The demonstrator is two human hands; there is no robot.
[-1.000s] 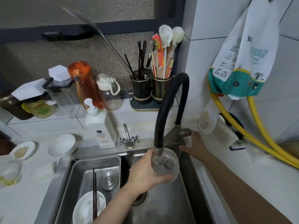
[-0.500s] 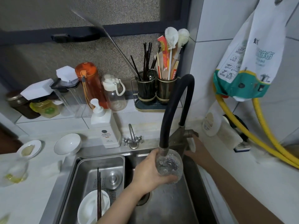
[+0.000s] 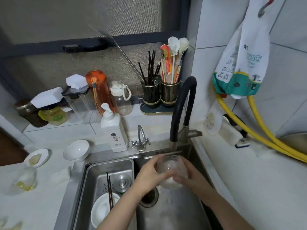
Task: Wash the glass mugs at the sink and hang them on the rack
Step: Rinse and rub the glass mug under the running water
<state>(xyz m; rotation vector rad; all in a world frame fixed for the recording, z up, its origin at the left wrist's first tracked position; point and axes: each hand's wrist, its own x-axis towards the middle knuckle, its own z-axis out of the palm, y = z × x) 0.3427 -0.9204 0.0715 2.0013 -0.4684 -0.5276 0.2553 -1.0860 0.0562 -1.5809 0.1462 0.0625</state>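
A white bowl [image 3: 101,211] with dark chopsticks [image 3: 109,191] sits in the sink tray. Beyond, both hands — left hand [image 3: 150,174], right hand [image 3: 188,174] — wrap around the glass mug [image 3: 169,171] over the sink [image 3: 174,213]; it looks blurred, perhaps wet. Behind rises the black faucet [image 3: 180,107].

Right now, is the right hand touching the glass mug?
Touching. The head view shows the right hand cupping the glass mug from its right side over the sink, while the left hand grips the other side.

Clear glass mug [image 3: 169,171], black faucet hose [image 3: 180,103], orange bottle [image 3: 98,87], yellow hoses [image 3: 259,131], steel-grey sink [image 3: 174,213].
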